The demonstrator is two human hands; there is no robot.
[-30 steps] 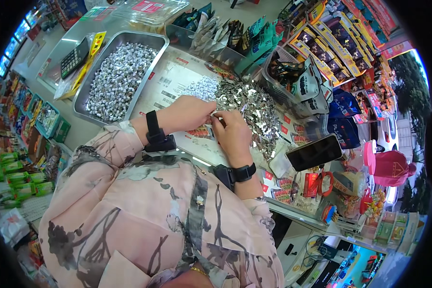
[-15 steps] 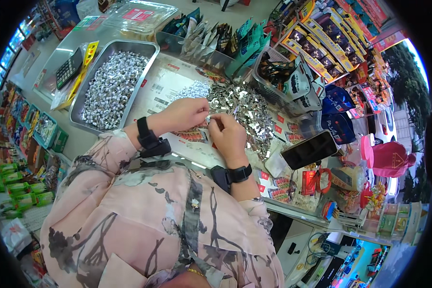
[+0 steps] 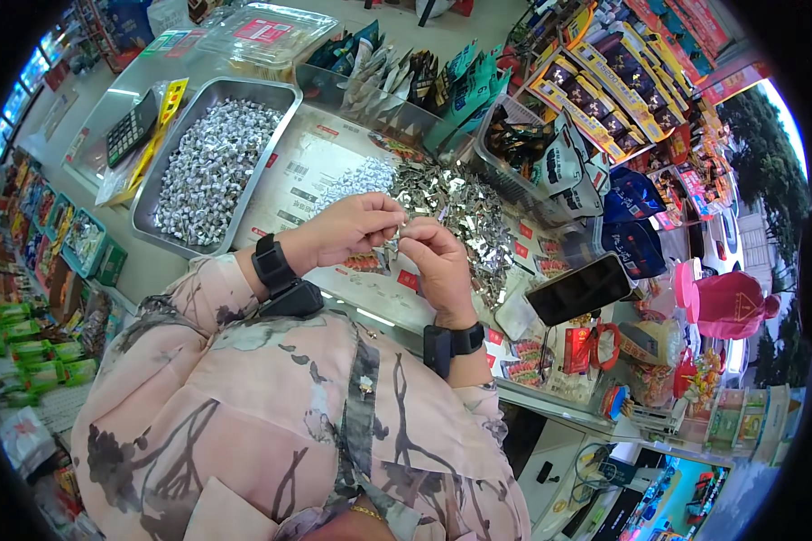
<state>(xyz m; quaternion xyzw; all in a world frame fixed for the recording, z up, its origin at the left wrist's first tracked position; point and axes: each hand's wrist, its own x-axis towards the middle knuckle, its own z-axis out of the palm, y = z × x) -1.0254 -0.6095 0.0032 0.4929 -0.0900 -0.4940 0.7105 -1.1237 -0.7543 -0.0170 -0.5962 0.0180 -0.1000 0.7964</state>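
Observation:
My left hand [image 3: 355, 225] and my right hand [image 3: 439, 261] meet fingertip to fingertip over the counter. Between them they pinch a small silvery piece [image 3: 401, 231], mostly covered by the fingers. Just beyond lies a loose heap of shiny flat metal pieces [image 3: 467, 206], spreading to the right of my right hand. A smaller heap of tiny white pieces [image 3: 361, 179] sits beyond my left hand. On the left, a steel tray [image 3: 290, 99] holds a thick layer of small white-and-silver pieces [image 3: 215, 171]. A black band with a dark box is strapped on each wrist.
A dark-screened phone [image 3: 579, 290] leans at the right of the counter. Plastic bins [image 3: 370, 101] of packets line the far side. A calculator [image 3: 133, 128] lies left of the tray, near a clear lidded box [image 3: 263, 34]. Racks of boxed goods [image 3: 604, 86] stand far right.
My right wrist has shifted slightly right and down, and the left hand has turned with its fingers more spread. Fingertips stay together at about the same spot.

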